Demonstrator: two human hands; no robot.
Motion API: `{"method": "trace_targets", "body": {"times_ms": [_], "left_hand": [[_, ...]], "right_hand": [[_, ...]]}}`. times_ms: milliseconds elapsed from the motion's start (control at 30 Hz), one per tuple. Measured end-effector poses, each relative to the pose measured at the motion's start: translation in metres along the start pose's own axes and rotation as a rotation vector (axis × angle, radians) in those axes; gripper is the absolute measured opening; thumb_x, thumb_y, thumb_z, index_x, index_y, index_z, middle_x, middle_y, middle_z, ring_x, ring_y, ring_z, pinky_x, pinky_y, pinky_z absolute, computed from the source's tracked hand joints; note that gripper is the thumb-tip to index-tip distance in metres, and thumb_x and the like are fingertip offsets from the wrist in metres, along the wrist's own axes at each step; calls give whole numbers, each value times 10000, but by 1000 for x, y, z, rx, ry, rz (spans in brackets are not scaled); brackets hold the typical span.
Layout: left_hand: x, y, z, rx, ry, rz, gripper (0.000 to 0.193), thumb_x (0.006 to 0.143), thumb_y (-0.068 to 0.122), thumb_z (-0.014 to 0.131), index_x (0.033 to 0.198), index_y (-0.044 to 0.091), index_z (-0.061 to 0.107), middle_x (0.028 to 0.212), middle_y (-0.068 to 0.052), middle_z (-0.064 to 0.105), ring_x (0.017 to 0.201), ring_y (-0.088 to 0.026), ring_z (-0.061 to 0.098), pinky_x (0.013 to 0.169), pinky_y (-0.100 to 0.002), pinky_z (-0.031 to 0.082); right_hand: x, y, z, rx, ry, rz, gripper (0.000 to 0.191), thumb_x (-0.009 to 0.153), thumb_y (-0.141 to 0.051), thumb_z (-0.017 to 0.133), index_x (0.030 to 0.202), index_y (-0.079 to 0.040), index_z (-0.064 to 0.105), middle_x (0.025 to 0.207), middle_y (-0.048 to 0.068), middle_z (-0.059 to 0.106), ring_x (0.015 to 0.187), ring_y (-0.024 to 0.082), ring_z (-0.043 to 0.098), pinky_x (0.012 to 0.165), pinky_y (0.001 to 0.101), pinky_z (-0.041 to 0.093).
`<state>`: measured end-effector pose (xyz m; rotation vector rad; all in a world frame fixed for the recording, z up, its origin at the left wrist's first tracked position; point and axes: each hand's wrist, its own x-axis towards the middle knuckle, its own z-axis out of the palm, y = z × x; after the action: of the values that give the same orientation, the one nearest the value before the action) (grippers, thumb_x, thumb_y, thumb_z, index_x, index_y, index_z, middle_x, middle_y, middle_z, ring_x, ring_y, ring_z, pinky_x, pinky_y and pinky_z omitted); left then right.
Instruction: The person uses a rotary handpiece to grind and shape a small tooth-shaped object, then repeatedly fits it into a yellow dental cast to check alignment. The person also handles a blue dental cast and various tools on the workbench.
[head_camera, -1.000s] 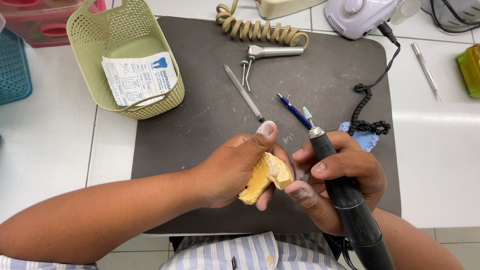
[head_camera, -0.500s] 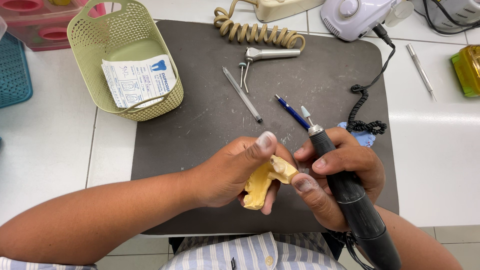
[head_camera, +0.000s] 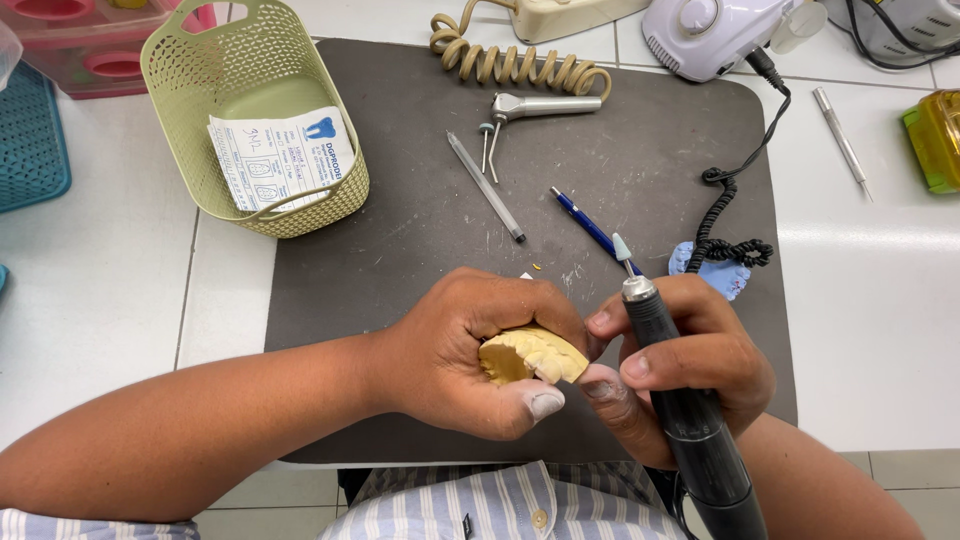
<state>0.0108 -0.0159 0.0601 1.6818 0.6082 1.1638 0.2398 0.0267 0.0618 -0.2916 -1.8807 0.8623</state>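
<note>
Fingers of the left hand (head_camera: 470, 350) clench a yellow dental cast (head_camera: 530, 355); right hand (head_camera: 690, 360) grips a black handpiece (head_camera: 680, 410), tip up, just beside it. Beyond the fingers on the dark mat (head_camera: 400, 240) lie a blue pen (head_camera: 585, 222), a grey probe (head_camera: 485, 185), and farther left a green basket (head_camera: 250, 120).

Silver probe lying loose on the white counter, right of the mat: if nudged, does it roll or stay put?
The probe looks like a thin round metal rod, so it probably rolls sideways if nudged. It appears stiff and light, and likely slippery to pinch off the smooth counter. Its fine tip may bend.
</note>
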Motion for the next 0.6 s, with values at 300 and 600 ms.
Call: {"method": "trace_targets", "body": {"times_ms": [300,600], "left_hand": [[1,6,8,39,100,-152,239,977,306,690,982,90,589,767,14,674,693,-65,671,601,-246,522],[5,6,13,100,247,-12,394,1024,268,665,1292,47,481,1086,-75,627,1002,-122,661,867,-282,554]], "right_hand": [[12,1,0,-10,-32,-38,334,905,-65,769,1120,-144,525,1136,204,658,803,111,717,670,233,628],[22,-5,-3,-214,-23,-51,353,882,-61,817,1096,-111,541,1074,209,711,915,206,767,740,248,634]]}}
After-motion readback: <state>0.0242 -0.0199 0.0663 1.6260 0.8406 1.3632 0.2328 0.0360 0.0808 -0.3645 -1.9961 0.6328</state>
